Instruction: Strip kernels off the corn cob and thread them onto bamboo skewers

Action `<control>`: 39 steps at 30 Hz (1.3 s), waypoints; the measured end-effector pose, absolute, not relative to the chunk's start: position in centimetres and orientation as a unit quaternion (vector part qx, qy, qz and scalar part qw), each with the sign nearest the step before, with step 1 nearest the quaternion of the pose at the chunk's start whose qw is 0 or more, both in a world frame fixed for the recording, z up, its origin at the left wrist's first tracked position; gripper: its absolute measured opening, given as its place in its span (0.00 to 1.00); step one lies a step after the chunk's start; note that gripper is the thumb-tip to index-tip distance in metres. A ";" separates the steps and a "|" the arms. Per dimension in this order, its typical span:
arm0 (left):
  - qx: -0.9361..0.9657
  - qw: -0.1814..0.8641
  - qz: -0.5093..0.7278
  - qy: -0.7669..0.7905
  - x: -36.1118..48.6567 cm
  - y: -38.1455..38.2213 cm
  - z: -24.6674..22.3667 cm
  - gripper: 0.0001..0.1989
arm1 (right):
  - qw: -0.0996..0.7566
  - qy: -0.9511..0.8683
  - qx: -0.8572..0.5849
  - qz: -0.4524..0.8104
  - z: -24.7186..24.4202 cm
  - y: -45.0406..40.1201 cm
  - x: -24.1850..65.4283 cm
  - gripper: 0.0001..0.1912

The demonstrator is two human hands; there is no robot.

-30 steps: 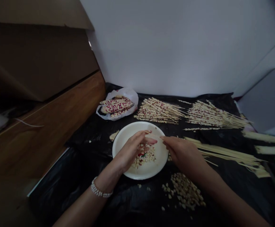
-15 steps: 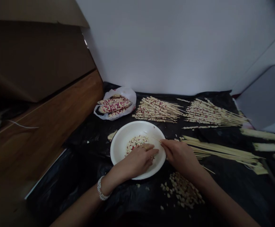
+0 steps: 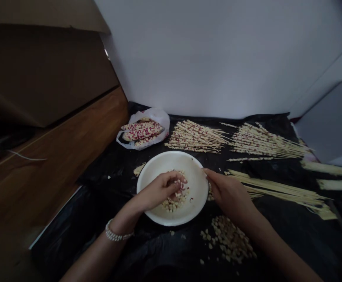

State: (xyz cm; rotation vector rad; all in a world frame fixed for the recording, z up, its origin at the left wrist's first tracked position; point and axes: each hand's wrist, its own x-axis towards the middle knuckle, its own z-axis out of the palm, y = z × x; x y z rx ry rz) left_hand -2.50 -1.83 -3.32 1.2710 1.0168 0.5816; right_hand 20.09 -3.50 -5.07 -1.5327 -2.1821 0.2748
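A white bowl (image 3: 156,160) holds loose cream and dark-red corn kernels (image 3: 172,205). Inside it my left hand (image 3: 162,188) is turned partly palm up, its fingers curled around some kernels that show between thumb and fingers. At the bowl's right rim, my right hand (image 3: 225,190) is closed in a pinch on what appears to be a thin bamboo skewer, barely visible against the bowl. Bare skewers (image 3: 279,187) lie just beyond that hand, partly hidden behind it.
Behind the bowl lie a plastic bag of corn cobs (image 3: 143,131) and two piles of kernel-threaded skewers (image 3: 193,137). Brownish loose pieces (image 3: 232,239) are heaped below my right wrist. Stripped pale cobs (image 3: 335,184) lie far right, all on black plastic sheeting (image 3: 106,203).
My left hand has turned from palm down over the kernels to partly palm up with kernels in its fingers. The right hand has shifted slightly right, and its skewer shows less clearly.
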 end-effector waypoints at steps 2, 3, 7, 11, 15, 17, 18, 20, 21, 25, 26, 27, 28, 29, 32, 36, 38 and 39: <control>0.423 0.740 0.306 0.424 -2.7 -1.7 -2.9 0.10 | 0.265 -0.788 -0.547 0.099 -4.9 -3.5 20.3 0.20; 0.362 0.774 0.327 0.404 -2.8 -1.7 -2.8 0.13 | 0.281 -0.788 -0.539 0.095 -4.9 -3.5 20.4 0.20; 0.202 0.844 0.362 0.340 -2.7 -1.5 -2.9 0.15 | 0.303 -0.801 -0.514 0.055 -4.4 -3.9 20.4 0.18; 0.147 0.829 0.407 0.355 -2.4 -1.3 -3.5 0.11 | 0.307 -0.805 -0.507 0.008 -4.0 -4.3 20.0 0.16; 0.169 0.793 0.447 0.378 -2.3 -1.4 -3.7 0.11 | 0.329 -0.800 -0.501 -0.033 -4.2 -4.6 19.6 0.15; 0.178 0.785 0.453 0.384 -2.3 -1.6 -3.7 0.10 | 0.341 -0.801 -0.490 -0.042 -4.3 -4.7 19.4 0.13; 0.180 0.782 0.456 0.385 -2.3 -1.6 -3.7 0.09 | 0.343 -0.803 -0.485 -0.041 -4.3 -4.7 19.4 0.13; 0.181 0.777 0.467 0.383 -2.3 -1.6 -3.6 0.08 | 0.337 -0.812 -0.476 -0.030 -4.3 -4.8 19.3 0.13; 0.180 0.774 0.472 0.381 -2.3 -1.6 -3.6 0.07 | 0.332 -0.815 -0.474 -0.025 -4.3 -4.9 19.3 0.14; 0.169 0.757 0.495 0.391 -2.1 -1.5 -3.7 0.06 | 0.320 -0.822 -0.470 -0.038 -4.2 -5.2 19.2 0.16; 0.167 0.751 0.502 0.396 -2.1 -1.5 -3.7 0.07 | 0.317 -0.824 -0.467 -0.045 -4.1 -5.2 19.2 0.17; 0.167 0.744 0.508 0.400 -2.0 -1.5 -3.7 0.08 | 0.314 -0.827 -0.463 -0.051 -4.1 -5.3 19.1 0.17; 0.170 0.739 0.512 0.405 -2.0 -1.6 -3.7 0.10 | 0.312 -0.829 -0.460 -0.056 -4.2 -5.3 19.1 0.18; 0.173 0.734 0.514 0.409 -1.9 -1.6 -3.7 0.12 | 0.309 -0.832 -0.458 -0.059 -4.2 -5.3 19.1 0.18; 0.181 0.722 0.520 0.418 -1.8 -1.6 -3.7 0.11 | 0.300 -0.835 -0.457 -0.068 -4.3 -5.4 19.0 0.18; 0.188 0.710 0.529 0.425 -1.4 -1.7 -3.7 0.08 | 0.293 -0.834 -0.460 -0.081 -4.5 -5.4 19.1 0.18; 0.198 0.708 0.528 0.426 -1.3 -1.8 -3.6 0.08 | 0.287 -0.836 -0.460 -0.088 -4.6 -5.3 19.1 0.18; 0.202 0.707 0.527 0.426 -1.3 -1.9 -3.6 0.09 | 0.284 -0.836 -0.460 -0.091 -4.6 -5.3 19.1 0.18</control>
